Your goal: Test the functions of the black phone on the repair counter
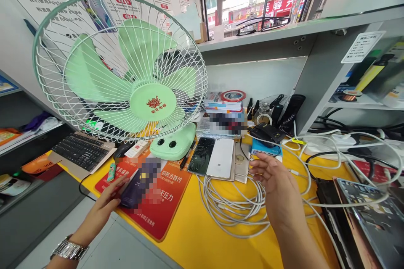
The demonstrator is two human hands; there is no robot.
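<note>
My left hand (102,207), with a metal wristwatch (69,249) on its wrist, lies flat with its fingertips against the edge of a dark smartphone (142,187). That phone rests on a red printed mat (167,214), and pixelation hides part of it. My right hand (277,189) hangs open over a coil of white charging cables (233,206), and I cannot tell whether it touches them. Beyond its fingers lie a cracked black phone (201,156), a white phone (220,159) and a metallic phone (242,162).
A mint-green desk fan (120,75) stands on the yellow counter (195,243), with a keyboard (80,153) to its left. Opened device parts (362,218) lie at the right, near a power strip (325,148). Shelves rise behind and beside the counter.
</note>
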